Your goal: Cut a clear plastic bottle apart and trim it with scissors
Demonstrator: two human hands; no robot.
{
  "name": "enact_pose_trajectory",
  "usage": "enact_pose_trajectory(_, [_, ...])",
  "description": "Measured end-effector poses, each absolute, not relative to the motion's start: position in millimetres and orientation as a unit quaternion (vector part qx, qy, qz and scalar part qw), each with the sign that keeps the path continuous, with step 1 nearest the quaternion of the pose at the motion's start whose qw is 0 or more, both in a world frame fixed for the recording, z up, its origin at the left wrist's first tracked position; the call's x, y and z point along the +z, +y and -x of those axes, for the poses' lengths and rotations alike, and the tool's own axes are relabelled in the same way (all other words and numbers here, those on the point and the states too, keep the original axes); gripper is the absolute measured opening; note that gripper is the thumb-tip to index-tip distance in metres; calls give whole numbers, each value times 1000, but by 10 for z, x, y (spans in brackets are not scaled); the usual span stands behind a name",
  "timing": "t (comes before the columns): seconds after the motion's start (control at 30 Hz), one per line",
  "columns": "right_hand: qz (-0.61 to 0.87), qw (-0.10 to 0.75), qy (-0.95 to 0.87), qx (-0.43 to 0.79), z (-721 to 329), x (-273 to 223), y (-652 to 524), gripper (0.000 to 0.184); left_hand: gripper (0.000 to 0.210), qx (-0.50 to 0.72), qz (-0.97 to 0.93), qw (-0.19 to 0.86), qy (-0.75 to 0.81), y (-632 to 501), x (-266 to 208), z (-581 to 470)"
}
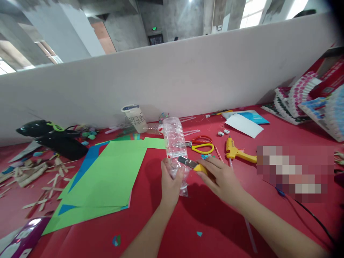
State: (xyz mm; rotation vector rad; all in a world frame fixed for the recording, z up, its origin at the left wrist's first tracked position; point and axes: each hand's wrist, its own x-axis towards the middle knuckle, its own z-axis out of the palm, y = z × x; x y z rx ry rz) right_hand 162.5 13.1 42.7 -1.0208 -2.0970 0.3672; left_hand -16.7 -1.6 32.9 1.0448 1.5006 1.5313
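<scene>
A clear ribbed plastic bottle [174, 134] leans away from me over the red table. My left hand [171, 182] is wrapped round its lower part, thumb and fingers on either side. In my right hand [219, 175] is a utility knife [199, 167] with a yellow handle. The knife's metal blade end [187, 162] points left and lies against or just in front of the bottle's side; whether it has cut in cannot be made out. Just behind the knife lie scissors [202, 145] with red and yellow handles.
Green paper sheets [107, 172] cover the table's left middle, with wooden sticks [55, 179] beyond. A paper cup [135, 120] stands near the white partition [161, 79]. A yellow glue gun [238, 152] and a white card [243, 125] lie right.
</scene>
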Motion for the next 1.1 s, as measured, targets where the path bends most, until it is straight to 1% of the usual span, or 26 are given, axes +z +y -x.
enact_pose_trajectory(0.17, [420, 391, -808, 133, -1609, 394, 131, 22, 33, 590, -410, 379, 583, -6, 302, 179])
enact_pose_trajectory(0.3, [427, 398, -801, 132, -1564, 370, 124, 15, 36, 586, -410, 367, 595, 6, 308, 175])
enact_pose_trajectory(0.47, [406, 403, -813, 110, -1566, 309, 146, 19, 32, 584, -423, 358, 593, 8, 355, 157])
enact_pose_trajectory(0.57, [417, 400, -812, 79, -1600, 279, 184, 18, 29, 584, -420, 384, 578, 9, 353, 160])
enact_pose_trajectory(0.7, [446, 399, -800, 52, -1578, 263, 183, 18, 31, 583, -404, 425, 562, 37, 289, 182])
enact_pose_trajectory(0.9, [483, 397, -776, 86, -1563, 265, 241, 18, 31, 604, -392, 411, 560, 81, 226, 254])
enact_pose_trajectory(0.97, [502, 406, -758, 95, -1675, 283, 343, 17, 32, 614, -385, 406, 557, 69, 229, 264])
enact_pose_trajectory(1.0, [528, 426, -729, 87, -1741, 299, 393, 16, 32, 618, -381, 404, 556, 59, 232, 259])
enact_pose_trajectory(1.1, [547, 457, -697, 86, -1848, 360, 446, 18, 34, 617, -384, 404, 556, 28, 244, 208])
